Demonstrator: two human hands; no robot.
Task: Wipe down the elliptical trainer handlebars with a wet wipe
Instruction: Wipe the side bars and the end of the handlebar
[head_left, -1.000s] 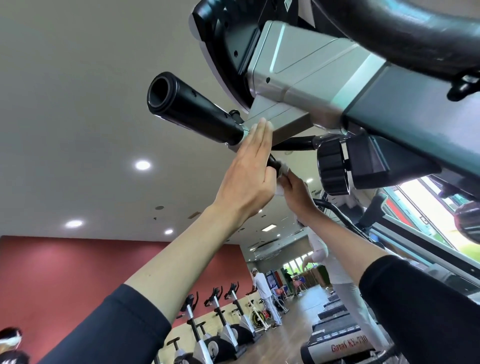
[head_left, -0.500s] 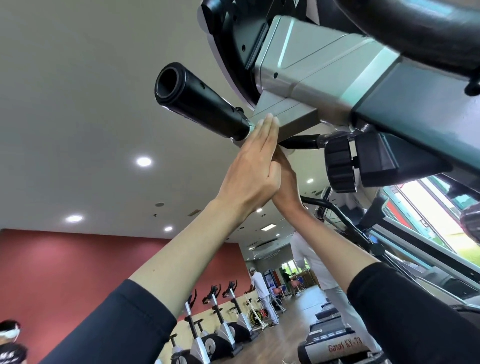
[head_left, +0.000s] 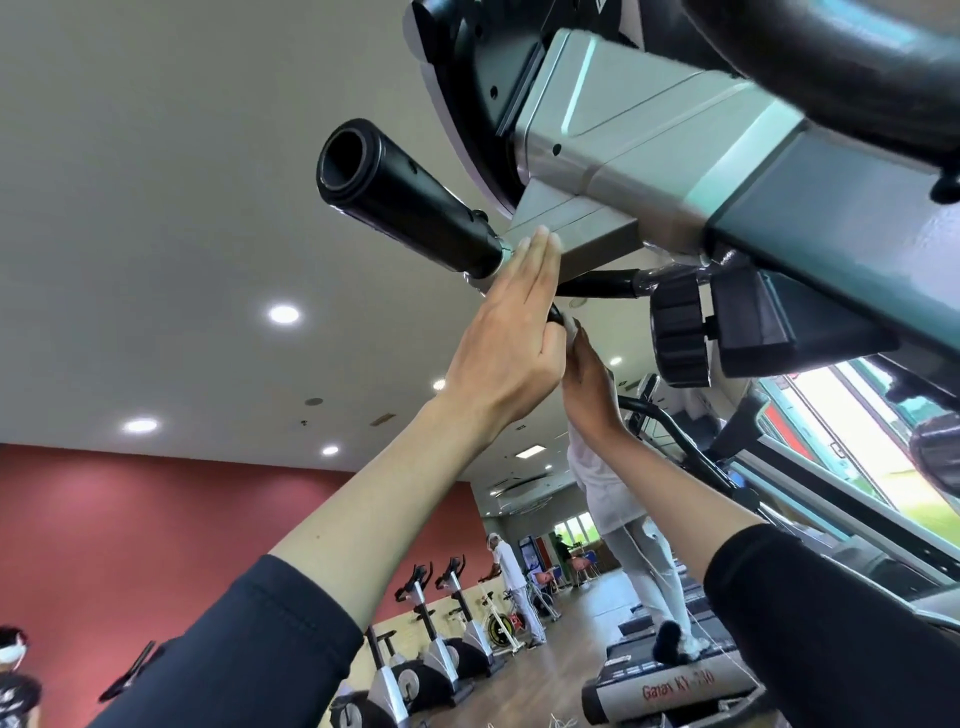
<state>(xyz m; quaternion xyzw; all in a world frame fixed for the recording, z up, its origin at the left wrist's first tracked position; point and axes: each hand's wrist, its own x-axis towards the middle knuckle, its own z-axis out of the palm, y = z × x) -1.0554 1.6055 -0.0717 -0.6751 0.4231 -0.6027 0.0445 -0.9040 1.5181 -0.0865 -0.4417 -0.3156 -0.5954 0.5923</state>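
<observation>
Over your head the black tube (head_left: 410, 213) looks smooth with a dull sheen. The housing (head_left: 623, 135) is silver, satin and metal-like. The knob (head_left: 678, 332) is ribbed black plastic. Your wipe (head_left: 570, 326) is white and soft, and your sleeves (head_left: 270, 639) are matt dark cloth.

Dark snug sleeves (head_left: 270, 649) — long, ending mid-forearm

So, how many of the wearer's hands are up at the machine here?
2. The left hand lies flat, fingers straight, against the silver housing beside the black tube. The right hand is just behind it, holding the wet wipe at a thin black bar.
</observation>
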